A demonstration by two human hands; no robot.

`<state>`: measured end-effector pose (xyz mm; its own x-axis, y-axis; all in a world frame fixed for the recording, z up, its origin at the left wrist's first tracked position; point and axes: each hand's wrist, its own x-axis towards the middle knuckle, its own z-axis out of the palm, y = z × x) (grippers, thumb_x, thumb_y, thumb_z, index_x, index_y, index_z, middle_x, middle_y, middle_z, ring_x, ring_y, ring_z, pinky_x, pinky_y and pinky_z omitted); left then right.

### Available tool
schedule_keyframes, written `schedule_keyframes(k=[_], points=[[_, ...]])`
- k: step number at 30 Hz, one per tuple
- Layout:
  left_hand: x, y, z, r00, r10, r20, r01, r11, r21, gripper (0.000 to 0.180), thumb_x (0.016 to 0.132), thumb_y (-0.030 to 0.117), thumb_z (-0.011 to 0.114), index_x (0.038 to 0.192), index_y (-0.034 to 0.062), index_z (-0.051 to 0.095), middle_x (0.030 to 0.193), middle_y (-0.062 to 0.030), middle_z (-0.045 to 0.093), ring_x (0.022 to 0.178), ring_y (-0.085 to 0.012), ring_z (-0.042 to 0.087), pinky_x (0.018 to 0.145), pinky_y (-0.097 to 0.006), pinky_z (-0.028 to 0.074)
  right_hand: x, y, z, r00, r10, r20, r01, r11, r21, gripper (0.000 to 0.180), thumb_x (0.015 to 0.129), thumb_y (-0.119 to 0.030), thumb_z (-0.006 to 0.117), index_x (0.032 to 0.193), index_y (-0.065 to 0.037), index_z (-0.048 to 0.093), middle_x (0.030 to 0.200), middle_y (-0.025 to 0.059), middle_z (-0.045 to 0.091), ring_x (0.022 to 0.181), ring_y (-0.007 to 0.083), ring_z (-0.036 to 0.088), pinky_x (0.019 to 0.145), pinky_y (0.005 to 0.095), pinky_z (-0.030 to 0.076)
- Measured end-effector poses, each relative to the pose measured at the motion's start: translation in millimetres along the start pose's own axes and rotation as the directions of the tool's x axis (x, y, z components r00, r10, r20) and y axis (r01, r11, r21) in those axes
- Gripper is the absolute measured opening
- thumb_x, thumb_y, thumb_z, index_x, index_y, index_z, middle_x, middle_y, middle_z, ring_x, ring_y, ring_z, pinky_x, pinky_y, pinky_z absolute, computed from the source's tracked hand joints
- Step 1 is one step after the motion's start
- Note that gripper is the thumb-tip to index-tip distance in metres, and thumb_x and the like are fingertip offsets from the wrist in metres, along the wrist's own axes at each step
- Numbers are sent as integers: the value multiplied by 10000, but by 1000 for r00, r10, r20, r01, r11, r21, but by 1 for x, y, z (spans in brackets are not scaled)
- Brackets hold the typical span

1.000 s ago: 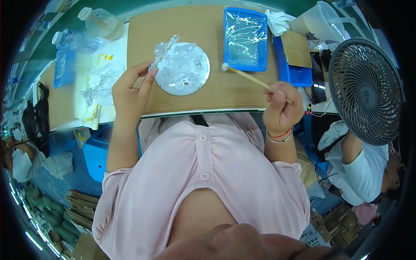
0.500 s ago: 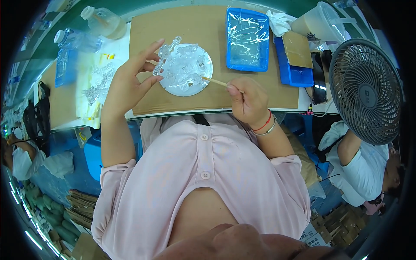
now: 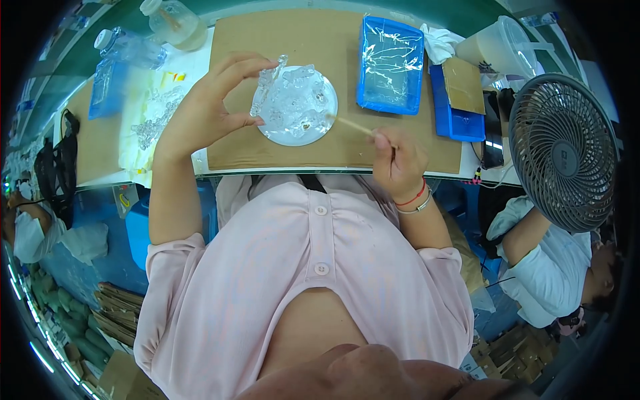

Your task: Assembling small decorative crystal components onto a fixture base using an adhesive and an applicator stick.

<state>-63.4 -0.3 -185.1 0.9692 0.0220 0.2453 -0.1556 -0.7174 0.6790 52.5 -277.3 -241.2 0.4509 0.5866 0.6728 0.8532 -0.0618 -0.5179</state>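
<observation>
Evidently the round white plate (image 3: 297,107) is the hub: it lies on the brown cardboard sheet (image 3: 333,40) over the worktop. At the plate's left rim the left hand (image 3: 200,110) lifts a clear plastic piece (image 3: 265,90), fingers pinched narrow on it, wrist cocked upward, likely for a better look. From the plate's right, the right hand (image 3: 398,160) grips a thin wooden stick (image 3: 352,125), tip reaching the rim. A blue tray (image 3: 391,63) sits just right of the plate.
</observation>
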Motion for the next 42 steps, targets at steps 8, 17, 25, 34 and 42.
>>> schedule_keyframes(k=[8, 17, 25, 34, 42], points=[[-15, -1, 15, 999, -32, -35, 27, 990, -140, 734, 590, 45, 828, 1235, 133, 488, 1420, -68, 446, 1302, -286, 426, 1063, -381, 376, -5, -14, -5, 992, -74, 103, 67, 995, 70, 21, 885, 3, 560, 877, -16, 564, 723, 108, 637, 610, 233, 621, 557, 299, 489], [-24, 0, 31, 993, -16, -119, -5, 985, -174, 722, 595, 56, 837, 1215, 132, 475, 1407, -97, 444, 1325, -302, 387, 1078, -398, 347, 4, 7, 2, 1000, -26, 13, 26, 1000, -1, 17, 886, -2, 559, 872, -9, 554, 718, 117, 624, 615, 243, 615, 561, 304, 482], [-27, 3, 42, 965, 23, -260, -53, 993, -108, 725, 578, 70, 850, 1202, 132, 486, 1400, -115, 397, 1267, -303, 440, 1034, -397, 390, -6, -14, -9, 977, -89, 194, 71, 993, 97, 21, 885, 3, 546, 870, -10, 555, 728, 119, 633, 623, 263, 618, 568, 312, 486], [-31, 13, 58, 914, -11, -405, 10, 1000, -5, 733, 581, 99, 862, 1206, 127, 481, 1388, -147, 360, 1246, -338, 438, 1019, -421, 401, -15, -12, 0, 989, -121, 87, 116, 991, 62, 10, 871, -11, 551, 876, -19, 553, 761, 126, 636, 603, 269, 618, 543, 333, 486], [-32, 21, 69, 878, -42, -477, 80, 995, 60, 765, 586, 121, 867, 1222, 116, 441, 1363, -176, 336, 1225, -330, 435, 1011, -426, 380, -16, -14, 7, 973, -176, 152, 168, 984, 59, 57, 858, -29, 570, 911, -19, 552, 764, 143, 631, 600, 286, 604, 540, 338, 480]])
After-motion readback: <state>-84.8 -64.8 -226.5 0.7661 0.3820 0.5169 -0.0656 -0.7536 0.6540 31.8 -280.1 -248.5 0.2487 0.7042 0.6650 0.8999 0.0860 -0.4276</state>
